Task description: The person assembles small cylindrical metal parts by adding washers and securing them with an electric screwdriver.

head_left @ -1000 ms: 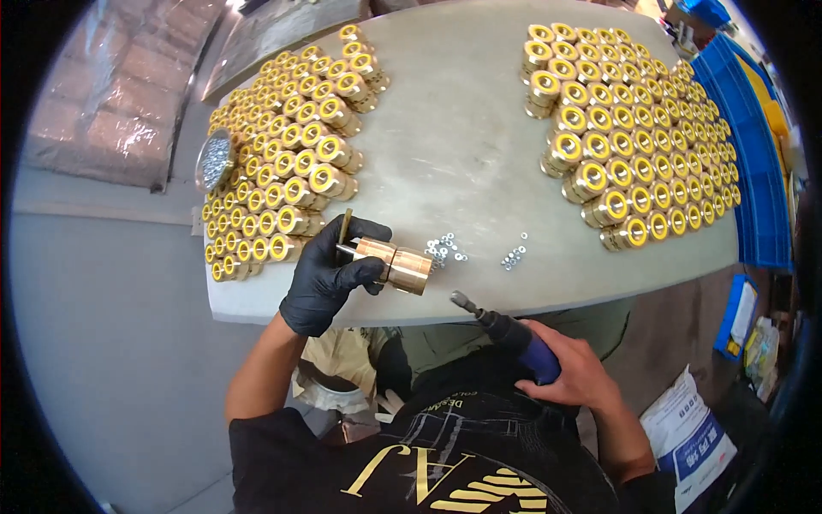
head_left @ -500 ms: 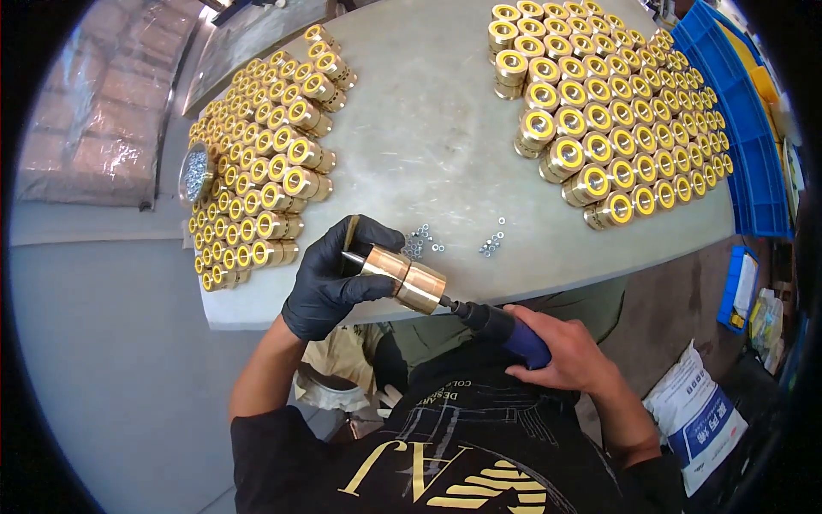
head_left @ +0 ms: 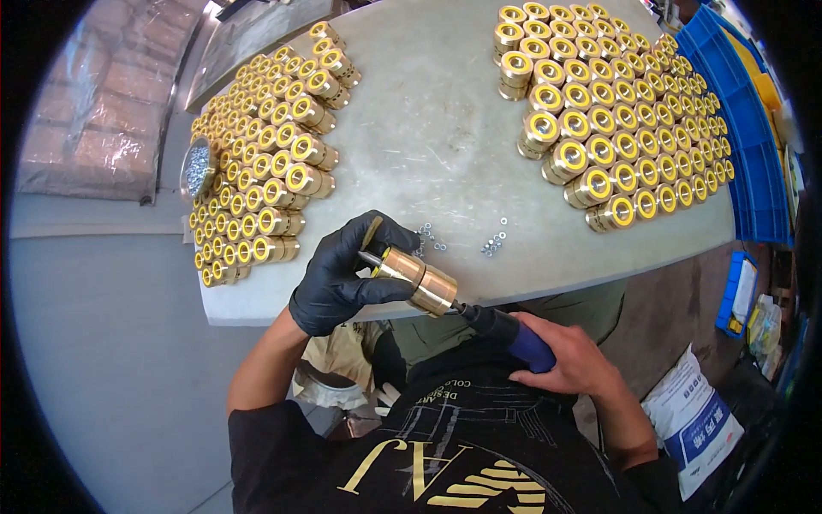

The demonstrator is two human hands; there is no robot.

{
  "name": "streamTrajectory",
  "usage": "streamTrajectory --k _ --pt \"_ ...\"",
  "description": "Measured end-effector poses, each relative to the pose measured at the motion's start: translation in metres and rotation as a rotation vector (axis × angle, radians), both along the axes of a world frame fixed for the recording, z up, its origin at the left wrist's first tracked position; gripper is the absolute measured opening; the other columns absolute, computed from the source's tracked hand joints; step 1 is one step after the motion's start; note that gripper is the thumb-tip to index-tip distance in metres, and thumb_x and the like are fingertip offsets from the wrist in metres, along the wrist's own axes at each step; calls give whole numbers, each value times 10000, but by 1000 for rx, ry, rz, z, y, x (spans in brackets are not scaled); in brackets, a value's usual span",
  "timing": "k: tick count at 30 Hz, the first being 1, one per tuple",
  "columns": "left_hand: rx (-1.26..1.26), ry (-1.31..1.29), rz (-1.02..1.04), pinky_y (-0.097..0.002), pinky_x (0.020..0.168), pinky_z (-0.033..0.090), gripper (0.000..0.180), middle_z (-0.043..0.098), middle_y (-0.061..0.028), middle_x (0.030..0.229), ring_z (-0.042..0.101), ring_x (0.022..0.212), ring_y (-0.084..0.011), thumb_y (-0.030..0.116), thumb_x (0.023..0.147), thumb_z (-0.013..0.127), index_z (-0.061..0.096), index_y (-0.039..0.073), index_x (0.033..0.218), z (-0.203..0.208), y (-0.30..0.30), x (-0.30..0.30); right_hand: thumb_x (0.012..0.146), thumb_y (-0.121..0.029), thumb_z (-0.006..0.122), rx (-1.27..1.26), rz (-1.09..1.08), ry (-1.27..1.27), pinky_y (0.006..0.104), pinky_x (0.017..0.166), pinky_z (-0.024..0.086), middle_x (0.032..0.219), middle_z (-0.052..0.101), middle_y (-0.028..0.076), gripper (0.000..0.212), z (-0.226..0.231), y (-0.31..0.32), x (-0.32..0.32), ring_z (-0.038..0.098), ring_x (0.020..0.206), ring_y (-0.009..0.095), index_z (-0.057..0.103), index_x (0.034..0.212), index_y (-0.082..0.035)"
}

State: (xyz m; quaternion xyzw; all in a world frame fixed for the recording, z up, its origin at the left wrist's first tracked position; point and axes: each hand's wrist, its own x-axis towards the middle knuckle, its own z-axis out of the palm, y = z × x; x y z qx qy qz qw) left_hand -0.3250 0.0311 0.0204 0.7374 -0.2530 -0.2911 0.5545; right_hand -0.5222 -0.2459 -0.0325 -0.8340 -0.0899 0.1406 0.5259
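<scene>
Holding a brass fitting (head_left: 418, 281) against a powered driver (head_left: 522, 341): both hands engaged

Gripping the fitting, the black-gloved left hand (head_left: 338, 274) has its thumb along the near side and its fingers curled round the far side. The fitting lies tilted between the two hands, just ahead of the person's torso. A pointed metal rod (head_left: 370, 258) projects from its end nearest the left palm; a narrow brass-coloured piece (head_left: 372, 231) stands up by the gloved fingers, its hold partly hidden.

The bare right hand (head_left: 567, 353) is wrapped round the dark purple-and-black driver. The driver's tip meets the fitting's end toward the right hand; depth of entry cannot be told.

Just beyond the left hand, loose nuts (head_left: 428, 235) lie on the grey table (head_left: 411, 146); a second small cluster of nuts (head_left: 493, 244) lies farther to their right, ahead of the right hand.

Farther out, beyond and left of the left hand: a packed group of brass cylinders (head_left: 291, 116) with yellow rings, a bowl (head_left: 186, 182) of small silvery parts at its outer edge. Beyond and right of the right hand: a larger-looking block of similar cylinders (head_left: 612, 120), then a blue bin (head_left: 760, 193). Low to the right of the right hand, off the table: a white-and-blue sack (head_left: 698, 424).
</scene>
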Motion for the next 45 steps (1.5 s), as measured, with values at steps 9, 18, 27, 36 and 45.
streamTrajectory --k 9,18,27,36,45 --pt "-79 -278 -207 -327 849 518 528 651 -108 1023 653 936 -243 243 723 881 611 30 1124 1 2 9 732 -281 866 223 85 212 377 872 540 1217 653 187 823 -8 -8 -6 686 1019 329 469 1407 -26" --pt "-98 -267 -281 -362 809 515 605 644 -123 1003 652 921 -274 378 662 890 623 17 1068 10 -3 18 680 -182 933 593 192 449 252 683 497 880 630 3 782 -16 -13 -6 577 775 83 526 1321 4" --pt "213 -560 2 -345 790 523 500 643 -102 1007 651 883 -240 248 718 876 613 29 1083 11 -6 58 635 -360 928 28 0 61 395 937 502 1246 623 242 979 1 -17 25 641 1120 380 452 1413 -5" --pt "714 -936 -159 -413 747 544 547 613 -136 1093 661 936 -324 291 813 794 553 75 1254 -12 -24 99 615 -322 953 188 -259 -41 327 874 498 1092 654 103 1004 -20 -28 62 619 949 181 446 1421 -5" --pt "948 -816 -41 -441 673 534 681 659 -155 780 688 764 -339 431 822 765 491 130 1368 6 -27 102 619 -299 955 388 -251 179 279 715 480 890 579 2 970 -25 -38 67 546 784 107 462 1406 -18"
